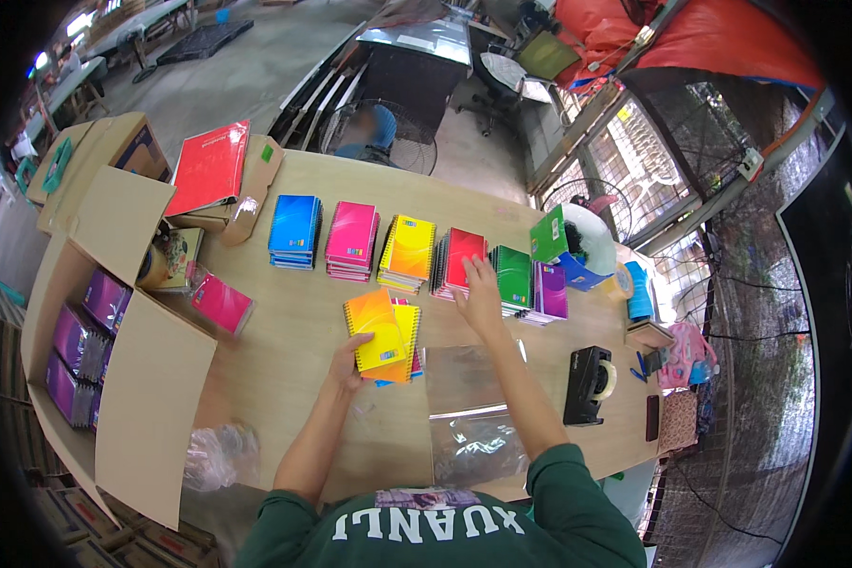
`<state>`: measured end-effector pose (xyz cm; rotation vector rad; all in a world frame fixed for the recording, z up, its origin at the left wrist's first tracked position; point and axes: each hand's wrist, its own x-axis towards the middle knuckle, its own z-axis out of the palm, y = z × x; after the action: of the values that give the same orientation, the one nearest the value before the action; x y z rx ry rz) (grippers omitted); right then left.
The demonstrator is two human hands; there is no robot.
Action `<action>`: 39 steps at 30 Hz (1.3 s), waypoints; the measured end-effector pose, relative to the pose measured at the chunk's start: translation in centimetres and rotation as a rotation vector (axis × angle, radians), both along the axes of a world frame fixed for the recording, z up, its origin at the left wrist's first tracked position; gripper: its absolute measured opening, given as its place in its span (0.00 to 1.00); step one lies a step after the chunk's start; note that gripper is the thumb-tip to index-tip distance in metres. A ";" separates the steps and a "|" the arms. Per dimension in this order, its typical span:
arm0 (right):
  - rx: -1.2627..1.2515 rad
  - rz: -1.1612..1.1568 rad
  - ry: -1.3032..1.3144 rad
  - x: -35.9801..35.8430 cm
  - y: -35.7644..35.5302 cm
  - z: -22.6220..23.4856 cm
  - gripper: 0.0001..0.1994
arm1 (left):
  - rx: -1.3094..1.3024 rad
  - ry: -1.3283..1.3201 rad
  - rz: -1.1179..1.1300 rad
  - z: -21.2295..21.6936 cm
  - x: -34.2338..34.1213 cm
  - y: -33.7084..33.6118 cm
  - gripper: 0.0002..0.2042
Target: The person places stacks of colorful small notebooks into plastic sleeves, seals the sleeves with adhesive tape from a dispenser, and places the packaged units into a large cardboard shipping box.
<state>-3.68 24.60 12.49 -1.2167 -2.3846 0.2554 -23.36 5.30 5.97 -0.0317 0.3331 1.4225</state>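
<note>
- Nearest us, clear plastic sleeves lie flat on the bench, within easy reach.
- Our left hand has its grip clamped on a small fanned stack of spiral notebooks, orange on top, yellow beneath, near the bench's middle.
- Our right hand, fingers apart, rests on the red notebook pile.
- Beyond, blue, pink, yellow, green and purple piles form a colour-sorted row.
- A black tape dispenser sits to the right.

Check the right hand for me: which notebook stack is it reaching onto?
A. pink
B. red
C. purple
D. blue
B: the right hand lies with its fingers on the near edge of the red notebook stack, while the left hand grips the orange notebook.
</note>
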 end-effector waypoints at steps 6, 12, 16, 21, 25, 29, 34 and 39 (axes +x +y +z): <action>0.059 0.026 -0.221 1.2 2.6 -3.4 0.28 | -0.015 0.253 0.030 0.6 0.4 1.5 0.23; -0.180 0.084 0.381 1.2 -3.2 3.7 0.15 | -0.094 0.366 -0.027 -0.1 0.1 0.8 0.25; -0.483 0.612 0.698 3.4 -5.7 4.6 0.20 | -0.074 0.085 -0.216 0.9 1.1 0.7 0.27; -0.404 0.577 0.357 3.5 -8.2 4.3 0.22 | -0.050 0.132 -0.373 0.2 3.8 -0.6 0.27; -0.259 -0.217 0.468 7.9 -1.1 1.3 0.09 | -0.083 0.154 -0.418 1.1 5.4 -0.6 0.25; -0.259 -0.754 -0.072 9.0 5.2 1.1 0.22 | -0.108 0.187 -0.313 0.2 6.0 0.1 0.23; -0.322 -0.950 -0.079 7.5 6.7 1.7 0.33 | -0.181 0.314 -0.179 0.8 5.9 0.8 0.21; -0.245 -0.559 0.611 10.8 4.8 0.6 0.25 | -0.163 0.290 -0.127 1.0 6.0 1.2 0.21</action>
<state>7.11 29.35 13.11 -1.5797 -1.4651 0.6392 -17.36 6.53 6.94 0.0631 0.6790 1.2714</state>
